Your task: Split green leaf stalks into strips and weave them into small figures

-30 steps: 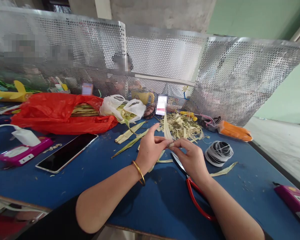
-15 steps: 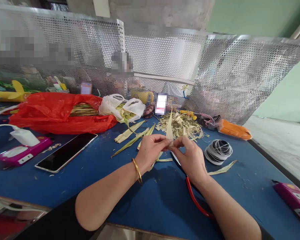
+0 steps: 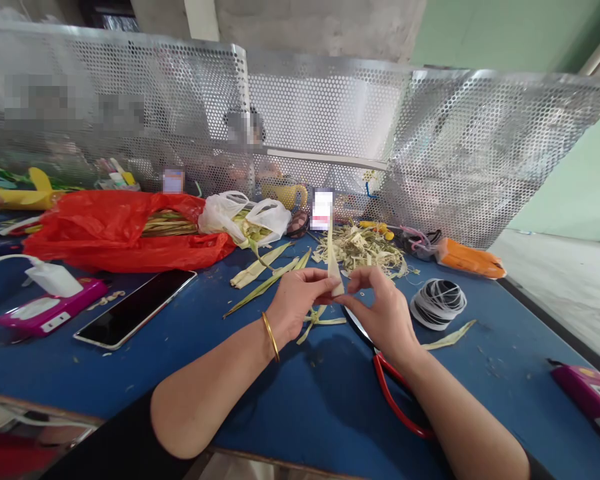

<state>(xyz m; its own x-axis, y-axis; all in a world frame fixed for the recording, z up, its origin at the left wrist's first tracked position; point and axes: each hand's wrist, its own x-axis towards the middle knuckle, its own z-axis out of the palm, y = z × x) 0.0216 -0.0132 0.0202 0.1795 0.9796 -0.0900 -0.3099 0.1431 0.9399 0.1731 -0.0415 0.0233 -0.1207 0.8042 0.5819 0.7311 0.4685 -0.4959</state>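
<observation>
My left hand [image 3: 295, 300] and my right hand [image 3: 383, 310] meet over the middle of the blue table [image 3: 280, 393], both pinching one pale leaf strip [image 3: 333, 263] that stands upright between the fingertips. The left wrist wears a gold bangle [image 3: 269, 335]. Red-handled scissors [image 3: 395, 393] lie on the table under my right forearm. Loose leaf strips [image 3: 263, 267] lie just beyond my hands.
A red plastic bag [image 3: 115, 230] and a white bag [image 3: 245, 217] of leaves lie at the back left, a heap of leaf trimmings [image 3: 365, 250] behind my hands. A phone [image 3: 136, 308], pink devices [image 3: 47, 308] [image 3: 587, 393], a thread coil [image 3: 437, 303] and an orange tool [image 3: 470, 260] lie about. A perforated metal screen [image 3: 330, 127] closes the back.
The hands have lifted slightly and worked the leaf strip between the fingertips; the strip now stands straighter. Everything else on the table is unmoved.
</observation>
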